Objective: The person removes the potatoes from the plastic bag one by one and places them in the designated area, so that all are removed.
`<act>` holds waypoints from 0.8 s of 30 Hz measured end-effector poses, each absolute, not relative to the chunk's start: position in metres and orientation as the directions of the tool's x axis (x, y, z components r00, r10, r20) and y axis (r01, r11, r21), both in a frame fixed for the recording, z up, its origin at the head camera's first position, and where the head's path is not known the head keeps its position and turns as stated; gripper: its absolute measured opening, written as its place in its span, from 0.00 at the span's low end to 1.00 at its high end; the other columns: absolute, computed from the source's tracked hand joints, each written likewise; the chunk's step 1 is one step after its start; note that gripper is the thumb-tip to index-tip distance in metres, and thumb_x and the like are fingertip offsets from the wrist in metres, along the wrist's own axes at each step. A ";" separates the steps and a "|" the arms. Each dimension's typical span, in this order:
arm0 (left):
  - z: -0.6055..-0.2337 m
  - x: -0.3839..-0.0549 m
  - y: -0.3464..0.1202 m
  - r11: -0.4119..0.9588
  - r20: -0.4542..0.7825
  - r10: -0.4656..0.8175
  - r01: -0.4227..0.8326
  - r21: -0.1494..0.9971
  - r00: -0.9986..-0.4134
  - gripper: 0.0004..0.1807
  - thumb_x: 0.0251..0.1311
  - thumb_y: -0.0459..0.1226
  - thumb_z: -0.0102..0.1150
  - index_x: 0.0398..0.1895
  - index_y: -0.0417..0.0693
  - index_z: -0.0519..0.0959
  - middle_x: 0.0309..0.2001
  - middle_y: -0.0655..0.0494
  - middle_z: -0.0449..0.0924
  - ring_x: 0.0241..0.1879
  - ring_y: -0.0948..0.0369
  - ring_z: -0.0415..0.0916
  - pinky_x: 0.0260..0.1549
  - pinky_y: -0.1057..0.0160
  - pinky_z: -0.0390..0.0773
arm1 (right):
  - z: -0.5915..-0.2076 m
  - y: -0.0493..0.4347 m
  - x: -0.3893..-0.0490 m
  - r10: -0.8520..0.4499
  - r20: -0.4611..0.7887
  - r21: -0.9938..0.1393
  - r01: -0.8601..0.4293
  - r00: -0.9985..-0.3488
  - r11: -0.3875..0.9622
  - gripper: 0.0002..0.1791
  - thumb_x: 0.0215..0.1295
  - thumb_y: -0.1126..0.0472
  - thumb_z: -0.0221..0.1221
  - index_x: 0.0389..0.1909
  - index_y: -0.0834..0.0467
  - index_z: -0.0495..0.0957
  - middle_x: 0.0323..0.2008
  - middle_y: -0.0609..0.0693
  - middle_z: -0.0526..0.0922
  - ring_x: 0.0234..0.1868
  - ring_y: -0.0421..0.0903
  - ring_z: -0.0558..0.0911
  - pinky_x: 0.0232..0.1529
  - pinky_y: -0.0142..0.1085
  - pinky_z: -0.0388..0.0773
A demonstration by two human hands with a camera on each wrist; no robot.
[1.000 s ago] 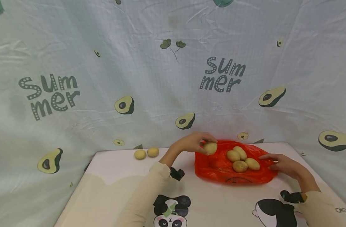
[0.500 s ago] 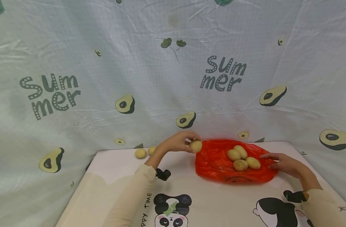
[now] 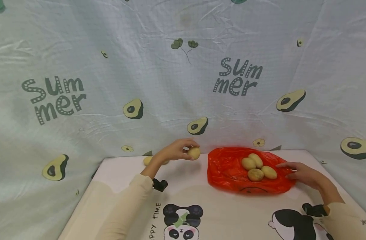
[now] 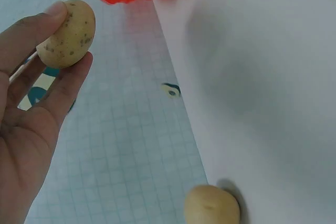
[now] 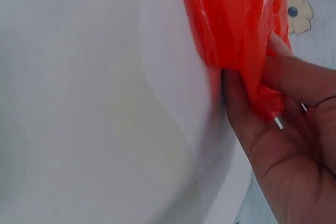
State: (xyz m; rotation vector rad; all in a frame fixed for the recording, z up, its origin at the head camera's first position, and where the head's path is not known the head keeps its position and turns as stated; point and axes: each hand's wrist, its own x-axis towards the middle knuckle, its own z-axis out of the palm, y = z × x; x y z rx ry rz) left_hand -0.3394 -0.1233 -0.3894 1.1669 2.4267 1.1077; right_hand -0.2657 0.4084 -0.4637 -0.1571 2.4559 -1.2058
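Observation:
My left hand point(image 3: 177, 150) pinches a potato point(image 3: 194, 152) between thumb and fingers, over the table left of the red plastic bag point(image 3: 227, 176). Brown specks mark this potato's skin in the left wrist view, where the thumb point(image 4: 55, 11) presses one side. At the bag's right end, my right hand point(image 3: 302, 174) holds its edge; in the right wrist view, the red film point(image 5: 231, 24) is gathered between thumb and fingers. Several potatoes point(image 3: 255, 175) lie together on the spread bag.
Two more potatoes stand near the table's back left edge, one point(image 3: 147, 160) partly behind my left forearm; one potato point(image 4: 211, 205) also shows in the left wrist view. A printed curtain point(image 3: 159, 83) hangs right behind the table point(image 3: 224, 213).
My left hand has carried the potato leftward, from over the bag to beside it. The right hand stays at the bag's right end.

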 end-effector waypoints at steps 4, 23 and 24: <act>-0.393 -0.338 -0.134 0.428 0.097 0.734 0.569 0.703 -0.672 0.27 0.58 0.29 0.72 0.63 0.41 0.78 0.60 0.51 0.79 0.56 0.55 0.75 0.56 0.61 0.79 | -0.463 0.404 -0.262 -0.272 -0.276 -0.770 0.043 -0.922 0.636 0.29 0.64 0.72 0.58 0.68 0.67 0.69 0.69 0.79 0.57 0.63 0.75 0.64 0.53 0.50 0.82; -0.405 -0.342 -0.168 0.465 0.111 0.768 0.667 0.582 -0.631 0.26 0.55 0.25 0.72 0.59 0.33 0.78 0.57 0.42 0.78 0.55 0.49 0.75 0.51 0.57 0.82 | -0.422 0.393 -0.269 -0.320 -0.341 -0.621 -0.044 -0.884 0.783 0.25 0.64 0.69 0.62 0.63 0.67 0.74 0.64 0.78 0.65 0.55 0.67 0.73 0.48 0.50 0.84; -0.404 -0.343 -0.169 0.462 0.114 0.779 0.688 0.560 -0.616 0.25 0.55 0.24 0.71 0.58 0.33 0.79 0.56 0.41 0.78 0.55 0.49 0.75 0.51 0.57 0.82 | -0.419 0.392 -0.270 -0.313 -0.353 -0.608 -0.038 -0.882 0.793 0.24 0.64 0.69 0.62 0.62 0.67 0.74 0.64 0.78 0.65 0.55 0.67 0.73 0.48 0.49 0.84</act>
